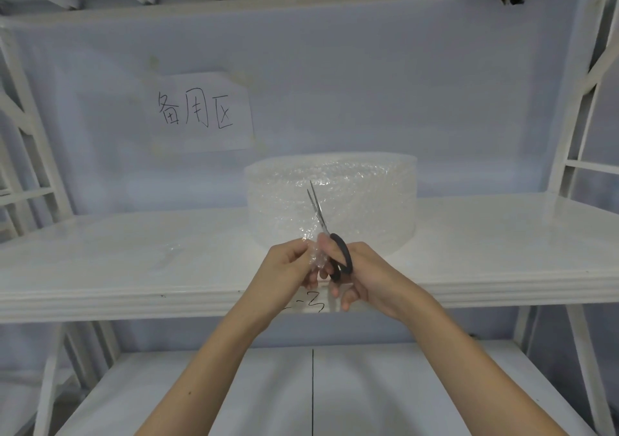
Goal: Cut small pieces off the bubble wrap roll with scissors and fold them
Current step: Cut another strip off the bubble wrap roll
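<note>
Head view shows us both hands raised in front of the white shelf (134, 268), just ahead of its front edge. We take the bubble wrap roll (335, 201) as our landmark: it stands on the shelf as a wide drum, against the back wall. Directly in front of the roll, our left hand (288, 268) pinches a small piece of bubble wrap (313, 256) between thumb and fingers, closed on it. Just beside it, touching the same piece, our right hand (365, 278) grips the black-handled scissors (330, 238), fingers curled through the loops. The 2 blades point up across the front of the roll and stand slightly apart at the tips. Left of the roll, another scrap of clear wrap (167, 254) lies flat on the shelf. Behind the roll and to its left, a paper sign (201, 110) with handwritten characters hangs on the wall. Below the roll, a lower shelf (234, 385) shows between our forearms.
</note>
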`<state>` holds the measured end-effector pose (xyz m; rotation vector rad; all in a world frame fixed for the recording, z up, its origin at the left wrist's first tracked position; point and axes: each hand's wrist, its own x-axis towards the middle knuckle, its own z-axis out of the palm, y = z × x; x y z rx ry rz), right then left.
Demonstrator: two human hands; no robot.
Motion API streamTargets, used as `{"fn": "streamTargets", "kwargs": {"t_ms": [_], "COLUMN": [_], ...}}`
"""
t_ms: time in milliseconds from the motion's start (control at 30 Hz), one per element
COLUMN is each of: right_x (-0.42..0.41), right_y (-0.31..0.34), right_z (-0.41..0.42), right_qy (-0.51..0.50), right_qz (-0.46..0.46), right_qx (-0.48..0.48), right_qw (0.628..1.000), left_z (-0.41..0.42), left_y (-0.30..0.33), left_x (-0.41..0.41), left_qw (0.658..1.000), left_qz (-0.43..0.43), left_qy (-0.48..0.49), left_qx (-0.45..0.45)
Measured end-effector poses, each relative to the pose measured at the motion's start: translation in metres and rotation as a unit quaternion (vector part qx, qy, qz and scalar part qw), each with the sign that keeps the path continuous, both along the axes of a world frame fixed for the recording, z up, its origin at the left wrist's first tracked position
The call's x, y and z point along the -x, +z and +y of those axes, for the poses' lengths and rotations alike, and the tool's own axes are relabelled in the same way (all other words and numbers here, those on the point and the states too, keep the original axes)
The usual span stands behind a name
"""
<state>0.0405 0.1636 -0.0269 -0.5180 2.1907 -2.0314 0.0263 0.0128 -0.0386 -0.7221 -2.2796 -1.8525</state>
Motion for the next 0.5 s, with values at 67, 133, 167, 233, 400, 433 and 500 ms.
{"fn": "streamTargets", "kwargs": {"t_ms": [67, 133, 167, 233, 400, 433, 500], "right_x": [-0.0002, 0.0005, 0.0008, 0.0014, 0.0044, 0.0042, 0.0019], "right_y": [0.0040, 0.0063, 0.0073, 0.0086, 0.0095, 0.0092, 0.0092], "right_z": [-0.0017, -0.0026, -0.0028, -0.0021, 0.0002, 0.0009, 0.0030], "right_qy": [-0.007, -0.020, -0.026, -0.039, -0.065, -0.059, -0.028], "right_qz": [0.006, 0.019, 0.027, 0.040, 0.060, 0.060, 0.052], "right_qx": [-0.017, -0.037, -0.045, -0.051, -0.054, -0.052, -0.047], "right_qw": [1.000, 0.999, 0.998, 0.997, 0.995, 0.995, 0.997], "left_z": [-0.0013, -0.0021, -0.0024, -0.0033, -0.0037, -0.0035, -0.0033], "left_y": [-0.0004, 0.0001, 0.0002, 0.0007, 0.0004, 0.0002, 0.0001], "left_x": [0.0004, -0.0009, -0.0014, -0.0016, -0.0016, -0.0018, -0.0026], "left_qw": [1.000, 1.000, 1.000, 1.000, 0.999, 0.999, 0.999], "left_qz": [0.002, 0.005, 0.006, 0.003, -0.009, -0.009, -0.002], "left_qy": [0.004, -0.002, -0.004, 0.003, 0.030, 0.030, 0.022], "left_qx": [-0.009, -0.014, -0.014, -0.016, -0.035, -0.038, -0.037]}}
